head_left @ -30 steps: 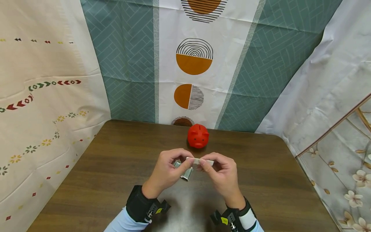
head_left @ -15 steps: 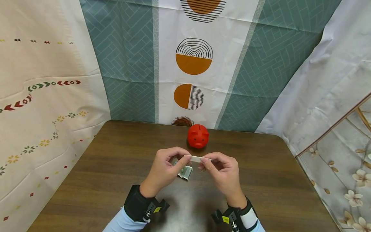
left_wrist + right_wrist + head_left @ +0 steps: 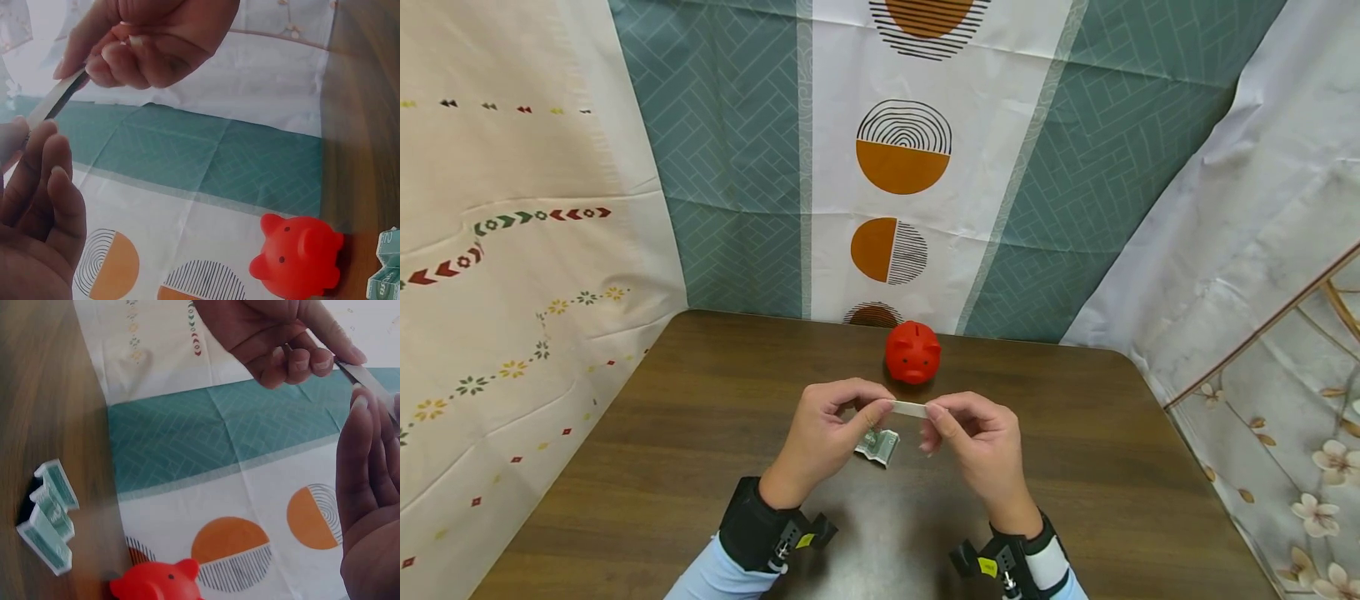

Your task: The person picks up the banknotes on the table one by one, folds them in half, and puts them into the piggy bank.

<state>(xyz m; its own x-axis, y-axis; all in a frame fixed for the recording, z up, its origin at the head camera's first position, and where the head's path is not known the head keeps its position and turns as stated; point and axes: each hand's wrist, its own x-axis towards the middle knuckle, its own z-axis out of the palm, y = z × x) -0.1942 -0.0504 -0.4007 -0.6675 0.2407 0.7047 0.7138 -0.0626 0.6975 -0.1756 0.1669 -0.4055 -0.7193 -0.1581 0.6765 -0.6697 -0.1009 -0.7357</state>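
Between my hands, above the table, a narrow pale folded strip of paper (image 3: 910, 408) is stretched level. My left hand (image 3: 823, 437) pinches its left end between thumb and fingers, and my right hand (image 3: 977, 446) pinches the right end likewise. In the left wrist view the strip (image 3: 53, 100) shows a light face and a dark underside. Below and beside my left fingers, a green banknote (image 3: 877, 447) lies creased in zigzag folds on the table; the right wrist view shows its standing pleats (image 3: 53, 515). Both ends of the strip are covered by fingertips.
A red piggy bank (image 3: 913, 352) stands behind my hands, near the back edge of the brown wooden table (image 3: 700, 433). Patterned cloth (image 3: 737, 167) hangs behind and at both sides of it.
My left hand has shifted slightly left, and my right hand's grip has moved along the strip to its right end. More of the banknote on the table shows.
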